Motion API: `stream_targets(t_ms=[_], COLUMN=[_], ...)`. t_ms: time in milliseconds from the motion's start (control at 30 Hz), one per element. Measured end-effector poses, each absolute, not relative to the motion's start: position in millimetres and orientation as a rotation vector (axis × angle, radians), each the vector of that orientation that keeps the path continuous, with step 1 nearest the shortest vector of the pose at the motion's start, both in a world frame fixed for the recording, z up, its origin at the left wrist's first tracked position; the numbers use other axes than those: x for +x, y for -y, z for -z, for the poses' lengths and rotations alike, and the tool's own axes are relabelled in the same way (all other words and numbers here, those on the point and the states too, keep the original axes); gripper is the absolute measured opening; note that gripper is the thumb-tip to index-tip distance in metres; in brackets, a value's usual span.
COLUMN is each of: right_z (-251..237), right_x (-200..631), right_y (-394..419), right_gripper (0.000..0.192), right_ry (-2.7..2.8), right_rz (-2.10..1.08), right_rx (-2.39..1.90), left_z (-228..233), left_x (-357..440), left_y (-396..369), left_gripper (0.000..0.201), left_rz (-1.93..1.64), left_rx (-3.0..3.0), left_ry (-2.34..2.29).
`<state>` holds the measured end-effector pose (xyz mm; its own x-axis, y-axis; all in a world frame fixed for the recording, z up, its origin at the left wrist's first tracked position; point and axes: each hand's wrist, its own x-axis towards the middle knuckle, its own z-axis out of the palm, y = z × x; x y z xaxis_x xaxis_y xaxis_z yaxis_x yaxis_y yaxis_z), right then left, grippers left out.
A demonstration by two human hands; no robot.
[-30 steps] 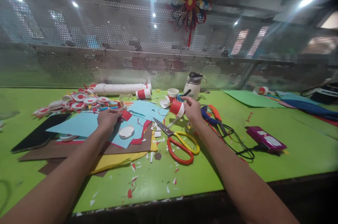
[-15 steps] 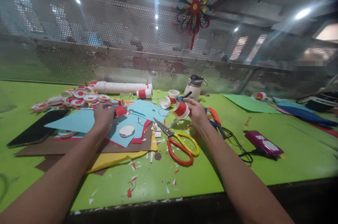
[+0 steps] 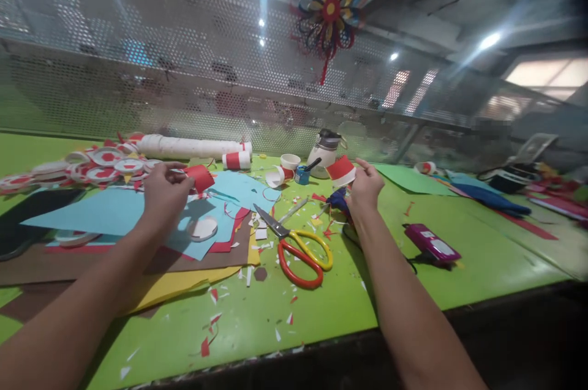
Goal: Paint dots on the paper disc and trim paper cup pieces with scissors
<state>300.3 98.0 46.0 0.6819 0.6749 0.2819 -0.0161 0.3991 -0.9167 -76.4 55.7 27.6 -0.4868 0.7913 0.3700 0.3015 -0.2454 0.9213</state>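
Observation:
My left hand point(image 3: 163, 193) is raised above the light blue paper sheets point(image 3: 114, 212) and pinches a small red paper piece point(image 3: 200, 177). My right hand point(image 3: 366, 190) holds up a red and white paper cup piece point(image 3: 342, 171) above the green table point(image 3: 321, 310). Scissors with one yellow and one red handle loop point(image 3: 294, 245) lie open on the table between my two forearms. A white paper disc point(image 3: 202, 228) rests on the blue paper below my left hand.
Red and white paper rings point(image 3: 101, 160) are heaped at the back left by a white roll point(image 3: 193, 146). A white glue bottle point(image 3: 323, 150), small cups point(image 3: 289, 163), a purple device point(image 3: 432, 243) with cable and paper scraps lie around. A mesh wall point(image 3: 184, 84) backs the table.
Both hands have lifted off the table. The left picked up the red piece from the blue paper; the right carried the red and white cup piece up and to the right.

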Motion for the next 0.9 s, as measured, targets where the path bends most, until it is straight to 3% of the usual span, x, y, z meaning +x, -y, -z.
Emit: stream_targets(t_ms=[200,367,467,900], right_z=[-51.1,-57.0,-59.1,-55.5], right_x=[277.5,240.9,230.3,228.1], right_y=[-84.6,-61.2,-51.8,-52.1], right_gripper=[0.031,0.016,0.029,0.024], right_ry=[0.768,0.920,0.956,0.994], right_rz=[-0.798,-1.191,-1.329,-1.521], right_rx=[-1.012,-0.871,-0.791,-0.752], left_z=[-24.9,-14.0,-10.7,-5.1], left_x=[-77.9,-87.4,-89.3,-93.4], left_y=[-56.6,-65.4,-67.2,-70.4], left_gripper=[0.034,0.034,0.036,0.044], left_rz=[-1.710,-1.591,-1.550,-1.458], left_rx=[1.441,1.520,1.545,1.601], left_ry=[-1.634,-1.693,-1.727,-1.791])
